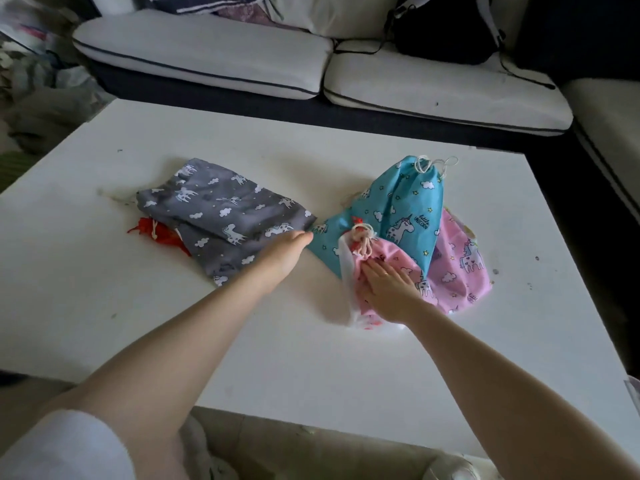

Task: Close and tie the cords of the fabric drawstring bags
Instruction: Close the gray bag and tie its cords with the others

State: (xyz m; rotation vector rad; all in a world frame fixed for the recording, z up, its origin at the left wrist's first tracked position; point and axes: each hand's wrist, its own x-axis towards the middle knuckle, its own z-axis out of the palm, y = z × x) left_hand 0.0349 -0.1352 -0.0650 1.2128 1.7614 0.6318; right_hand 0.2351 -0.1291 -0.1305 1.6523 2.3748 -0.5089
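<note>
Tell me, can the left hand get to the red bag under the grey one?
Probably not straight away. The left hand rests at the grey bag's near corner, and the red bag pokes out on the grey bag's far side, mostly covered by it.

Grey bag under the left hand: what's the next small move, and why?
Probably draw the grey bag toward you with the left hand. The blue bag and small pink bag already look tied; the grey one's far mouth looks uncinched.
</note>
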